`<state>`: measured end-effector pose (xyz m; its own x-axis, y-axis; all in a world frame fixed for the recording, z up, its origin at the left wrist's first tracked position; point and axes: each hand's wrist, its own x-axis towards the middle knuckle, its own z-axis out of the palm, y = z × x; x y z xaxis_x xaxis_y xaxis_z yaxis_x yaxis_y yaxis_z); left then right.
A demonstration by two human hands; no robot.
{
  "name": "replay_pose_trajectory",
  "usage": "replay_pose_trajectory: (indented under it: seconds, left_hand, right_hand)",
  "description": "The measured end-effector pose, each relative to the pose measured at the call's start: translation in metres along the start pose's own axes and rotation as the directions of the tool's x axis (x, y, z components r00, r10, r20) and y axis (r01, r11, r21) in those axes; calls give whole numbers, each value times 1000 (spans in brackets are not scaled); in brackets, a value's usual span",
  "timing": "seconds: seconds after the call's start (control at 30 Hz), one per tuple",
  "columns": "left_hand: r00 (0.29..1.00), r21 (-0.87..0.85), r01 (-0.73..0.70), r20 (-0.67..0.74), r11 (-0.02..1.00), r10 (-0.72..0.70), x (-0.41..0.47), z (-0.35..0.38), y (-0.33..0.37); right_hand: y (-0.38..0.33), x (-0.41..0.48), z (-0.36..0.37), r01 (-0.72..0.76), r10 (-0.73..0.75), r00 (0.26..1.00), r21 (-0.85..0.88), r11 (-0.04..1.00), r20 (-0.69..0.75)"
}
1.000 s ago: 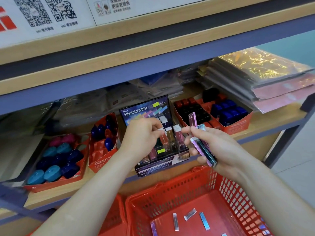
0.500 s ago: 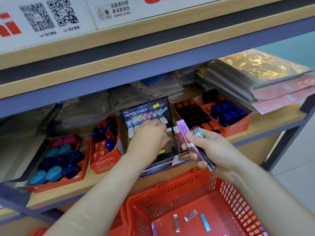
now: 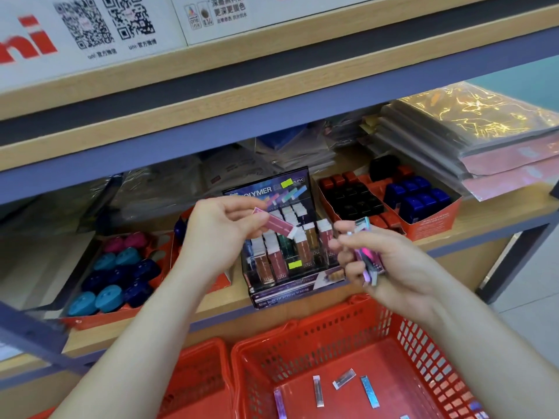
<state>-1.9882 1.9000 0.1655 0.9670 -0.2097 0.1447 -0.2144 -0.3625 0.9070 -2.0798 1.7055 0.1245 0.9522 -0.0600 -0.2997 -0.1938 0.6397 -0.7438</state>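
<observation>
**Here, a pink eraser stick hangs above its display box**

The left hand (image 3: 223, 234) pinches a pink eraser stick (image 3: 276, 222) by one end, between thumb and fingertips, with the white tip pointing toward the right hand (image 3: 390, 261). The stick hangs just above the display box (image 3: 284, 252), which stands at the front edge of the shelf (image 3: 499, 215). The right hand is clenched around a bundle of sticks (image 3: 367, 260), with one teal end poking up past the thumb.

The stick looks light, stiff and slim. Its glossy sleeve is probably slippery, so a pinch across the flat faces nearer the middle would likely hold steadier than the present grip at the end. The bundle seems the weaker hold, since smooth sticks pressed together can slide over one another. Taking in one more would mean loosening the thumb for a moment.

A red basket (image 3: 320, 334) waits below the front edge of the shelf, with a few loose sticks (image 3: 343, 381) on its floor. A second basket (image 3: 199, 379) sits to its left. On the shelf, a left tray (image 3: 99, 320) holds rounded blue, teal and pink pieces, and a right tray (image 3: 435, 225) holds dark blue and black blocks. Wrapped folders (image 3: 484, 140) are stacked toward the right corner. The upright rows in the box stand directly under both hands, and a low pass could knock them.
</observation>
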Motion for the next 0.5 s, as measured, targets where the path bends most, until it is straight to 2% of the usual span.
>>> replay_pose_trajectory:
  seconds: [0.13,0.3,0.43,0.5]
  left_hand:
    - [998,215,-57,48,975,48,-1,-7,-11]
    - [989,458,-145,75,877,125,-5,-1,-19]
    - [971,559,-238,130,794,199,-8,3,-20]
    - [966,557,-257,137,790,218,-6,1,-19]
  right_hand:
    - [-1,3,-3,9,-2,999,162,987,-38]
    - [0,3,-1,14,1,997,206,978,-71]
    - [2,3,1,-20,37,995,176,984,-93]
    - [4,4,1,-3,21,994,167,986,-105]
